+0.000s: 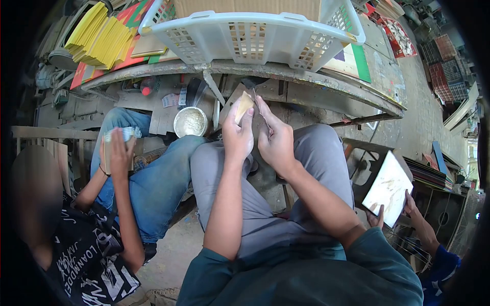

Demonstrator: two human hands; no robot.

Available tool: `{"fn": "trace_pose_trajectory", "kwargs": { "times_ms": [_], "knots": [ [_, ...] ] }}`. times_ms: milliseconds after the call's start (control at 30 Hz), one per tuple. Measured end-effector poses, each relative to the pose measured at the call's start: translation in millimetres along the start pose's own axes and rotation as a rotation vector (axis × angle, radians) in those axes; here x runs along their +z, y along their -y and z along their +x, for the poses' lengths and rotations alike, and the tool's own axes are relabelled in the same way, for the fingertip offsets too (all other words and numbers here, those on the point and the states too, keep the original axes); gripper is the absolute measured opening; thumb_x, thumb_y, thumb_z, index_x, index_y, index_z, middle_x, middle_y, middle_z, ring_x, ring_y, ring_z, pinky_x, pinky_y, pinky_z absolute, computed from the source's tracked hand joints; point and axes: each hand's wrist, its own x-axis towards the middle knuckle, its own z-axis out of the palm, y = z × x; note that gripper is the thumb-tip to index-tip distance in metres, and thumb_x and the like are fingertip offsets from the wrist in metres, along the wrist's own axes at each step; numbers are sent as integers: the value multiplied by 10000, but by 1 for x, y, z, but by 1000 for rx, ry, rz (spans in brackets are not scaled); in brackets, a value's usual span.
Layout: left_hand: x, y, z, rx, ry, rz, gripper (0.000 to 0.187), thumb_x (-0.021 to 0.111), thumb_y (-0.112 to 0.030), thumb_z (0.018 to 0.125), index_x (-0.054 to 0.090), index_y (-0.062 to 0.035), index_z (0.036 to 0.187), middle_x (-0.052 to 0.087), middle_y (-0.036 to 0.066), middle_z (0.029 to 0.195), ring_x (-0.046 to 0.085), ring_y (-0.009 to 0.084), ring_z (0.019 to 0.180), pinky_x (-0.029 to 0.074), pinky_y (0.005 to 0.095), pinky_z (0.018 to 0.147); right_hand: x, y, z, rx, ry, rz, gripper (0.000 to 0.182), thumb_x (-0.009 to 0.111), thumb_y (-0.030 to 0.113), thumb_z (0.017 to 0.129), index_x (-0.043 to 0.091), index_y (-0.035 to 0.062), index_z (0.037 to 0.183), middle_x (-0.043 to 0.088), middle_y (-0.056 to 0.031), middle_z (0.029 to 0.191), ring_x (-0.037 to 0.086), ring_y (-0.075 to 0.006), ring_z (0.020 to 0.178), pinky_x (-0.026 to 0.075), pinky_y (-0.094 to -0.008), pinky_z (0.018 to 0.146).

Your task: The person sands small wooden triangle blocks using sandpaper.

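Note:
My left hand (238,130) is closed around a small tan piece of wood (244,106), which sticks up between thumb and fingers. Close beside it, my right hand (276,136) pinches a thin sheet (261,108), seen nearly edge-on; its kind is hard to make out. A narrow gap separates the two hands, and both are held above my knees. Pale dust seems to cover my fingers.
A white plastic basket (275,20) stands on the worn bench (306,75) ahead. Below it is a bucket (190,121) of pale material. Yellow pieces (102,38) are stacked at left. Co-workers sit on both sides; the right one holds a white board (389,188).

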Motion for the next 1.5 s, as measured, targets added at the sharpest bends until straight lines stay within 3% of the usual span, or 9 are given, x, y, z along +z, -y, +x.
{"fn": "trace_pose_trajectory", "kwargs": {
  "times_ms": [133, 367, 567, 700, 900, 1000, 1167, 1367, 1500],
  "knots": [
    [1, 3, -3, 11, -99, 110, 397, 564, -150, 935, 485, 82, 1246, 634, 199, 1095, 615, 221, 1010, 467, 312, 874, 18, -6, -7, -166, -119, -228, 582, 430, -159, 737, 449, -50, 1309, 494, -271, 1282, 471, -371, 1226, 355, -390, 1066],
    [3, 0, -10, -23, 53, 272, 369, 495, -131, 964, 464, 70, 1271, 567, 184, 1196, 552, 203, 1102, 427, 311, 947, 9, -15, 14, -9, -37, -228, 460, 499, -42, 842, 451, -72, 1299, 470, -276, 1308, 469, -350, 1236, 391, -359, 1028],
    [-2, -2, -6, -200, 75, -237, 493, 446, -134, 984, 275, 47, 1410, 467, 169, 1324, 468, 199, 1208, 371, 308, 1013, 18, -12, 2, -186, -41, -312, 505, 460, -92, 831, 432, -40, 1332, 448, -272, 1333, 435, -352, 1264, 361, -389, 1057],
    [6, -20, -13, -269, 87, -205, 638, 443, -328, 994, 181, 41, 1443, 362, 203, 1398, 406, 215, 1262, 325, 312, 1053, 13, -13, 15, -28, -7, -190, 513, 497, -52, 846, 418, -19, 1352, 424, -266, 1359, 421, -358, 1274, 371, -366, 1047],
    [0, 16, -10, -109, 43, 194, 767, 364, -470, 987, 73, 74, 1443, 271, 267, 1420, 349, 291, 1301, 285, 349, 1073, 21, -14, -2, -131, -31, -260, 472, 496, -53, 823, 459, -73, 1293, 469, -286, 1303, 461, -362, 1239, 371, -381, 1050],
    [2, -8, -14, -173, 115, -171, 779, 365, -493, 979, 92, 67, 1446, 241, 215, 1440, 358, 283, 1303, 297, 352, 1078, 11, -15, 21, -26, 42, -232, 487, 479, -85, 801, 468, -67, 1287, 480, -286, 1289, 468, -351, 1233, 379, -373, 1046],
    [1, 7, -6, -173, -4, 52, 721, 349, -466, 992, 123, 40, 1453, 259, 205, 1446, 325, 275, 1325, 278, 355, 1089, 11, -5, 6, -126, -58, -215, 501, 443, -122, 784, 483, -53, 1279, 485, -274, 1286, 468, -349, 1229, 392, -384, 1034],
    [6, -13, -16, -90, 217, -230, 661, 355, -421, 1004, 154, 11, 1462, 282, 168, 1452, 314, 232, 1326, 250, 344, 1096, -5, -21, 28, 0, 67, -198, 495, 465, -98, 791, 474, -57, 1284, 501, -279, 1258, 466, -330, 1227, 411, -361, 1010],
    [2, 1, -4, -153, 26, -156, 683, 351, -435, 1002, 146, 28, 1460, 214, 166, 1484, 286, 249, 1343, 229, 344, 1108, -9, -7, 22, 107, -72, -146, 640, 431, -160, 723, 459, 13, 1338, 522, -250, 1256, 667, -317, 867, 497, -286, 759]
  ]
}}
